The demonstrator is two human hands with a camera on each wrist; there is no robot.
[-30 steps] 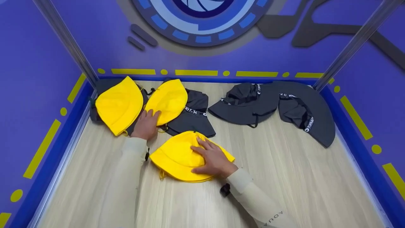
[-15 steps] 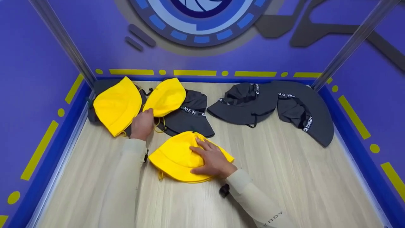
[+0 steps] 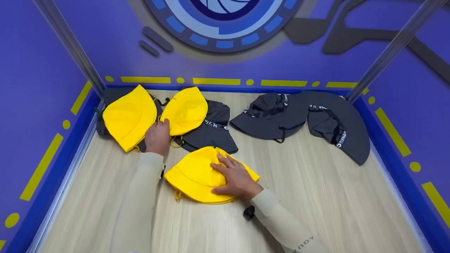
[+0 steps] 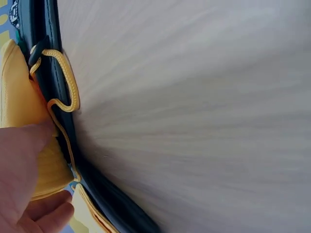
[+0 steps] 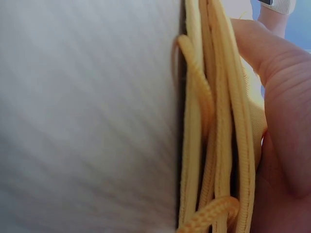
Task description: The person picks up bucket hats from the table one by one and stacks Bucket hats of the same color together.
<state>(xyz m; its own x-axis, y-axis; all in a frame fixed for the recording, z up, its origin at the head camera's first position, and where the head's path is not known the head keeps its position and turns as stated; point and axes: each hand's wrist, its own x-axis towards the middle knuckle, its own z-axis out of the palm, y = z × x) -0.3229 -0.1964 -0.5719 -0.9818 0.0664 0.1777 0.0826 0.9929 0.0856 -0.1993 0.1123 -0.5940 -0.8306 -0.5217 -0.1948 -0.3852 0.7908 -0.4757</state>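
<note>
In the head view my left hand (image 3: pixel 157 137) pinches the left edge of a yellow bucket hat (image 3: pixel 186 110) lying over a dark grey hat (image 3: pixel 212 137). The left wrist view shows the thumb on the yellow cloth (image 4: pixel 17 87) and the fingers curled beneath. A yellow chin cord (image 4: pixel 68 73) loops out beside it. My right hand (image 3: pixel 236 176), fingers spread, rests on the front yellow bucket hat (image 3: pixel 193 172). Seen from the right wrist, several layered yellow brims (image 5: pixel 223 121) lie under that hand, so more than one hat is stacked there.
Another yellow hat (image 3: pixel 132 117) lies on dark cloth at the back left. Two dark grey bucket hats (image 3: pixel 267 123) (image 3: pixel 351 116) lie crown-side up-ended at the back right, overlapping. Blue-purple panels (image 3: pixel 225 66) wall in the wood-grain table (image 3: pixel 316 211) on three sides.
My left fingers, earlier laid over the middle yellow hat, have curled onto its edge. Its lower brim lifted, then came back down. The right hand has stayed on the front hat.
</note>
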